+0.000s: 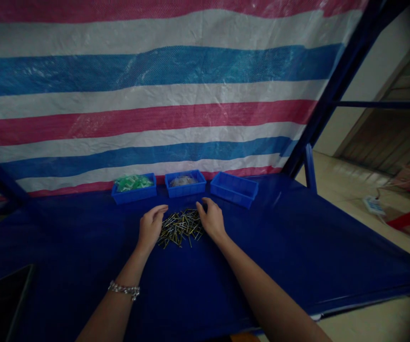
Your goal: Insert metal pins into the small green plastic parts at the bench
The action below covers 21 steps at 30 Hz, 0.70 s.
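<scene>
A heap of thin metal rods (181,227), silver and brassy like long screws or drill bits, lies loose on the blue table. Cupped at the heap's left edge is my left hand (151,227), its fingers stretched forward. On the opposite side my right hand (212,219) curves along the heap with thumb and fingers apart. Both hands are open, and the heap lies between them. Some of the rods by each palm are hidden by the hands.
Behind the heap stand a blue bin of green packets (133,182), a blue bin with clear-looking contents (184,190) and an empty blue bin (234,190). A striped sheet (155,109) hangs behind. A dark flat panel (4,304) is at front left.
</scene>
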Tool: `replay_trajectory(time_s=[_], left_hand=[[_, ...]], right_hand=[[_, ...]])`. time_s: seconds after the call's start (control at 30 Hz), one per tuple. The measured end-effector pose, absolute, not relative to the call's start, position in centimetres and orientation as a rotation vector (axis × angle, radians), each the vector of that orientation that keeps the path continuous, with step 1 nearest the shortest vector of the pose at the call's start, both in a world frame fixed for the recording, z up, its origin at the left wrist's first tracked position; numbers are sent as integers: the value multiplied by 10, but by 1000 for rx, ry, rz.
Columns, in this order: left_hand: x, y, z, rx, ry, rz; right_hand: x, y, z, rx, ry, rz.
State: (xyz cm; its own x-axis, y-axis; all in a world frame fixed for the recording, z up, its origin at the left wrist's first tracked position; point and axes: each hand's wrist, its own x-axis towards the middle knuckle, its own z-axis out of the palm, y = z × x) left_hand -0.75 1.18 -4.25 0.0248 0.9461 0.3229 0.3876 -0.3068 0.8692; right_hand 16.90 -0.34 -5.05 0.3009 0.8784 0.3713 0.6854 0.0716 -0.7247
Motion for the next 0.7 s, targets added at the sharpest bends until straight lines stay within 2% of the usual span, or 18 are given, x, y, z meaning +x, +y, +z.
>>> replay_trajectory(time_s=[0.13, 0.47, 0.6, 0.7], left_hand=[[5, 5, -41, 1799, 1394, 1215], [29, -5, -39, 2145, 1552, 1045], [30, -7, -34, 2383, 1673, 922], [29, -15, -21, 2535, 1765, 990]], right_hand=[[153, -8, -50, -1507, -1625, 418], [137, -15, -45, -1372, -1830, 409], [140, -15, -41, -1334, -1733, 425], [146, -12, -36, -1327, -1531, 484]])
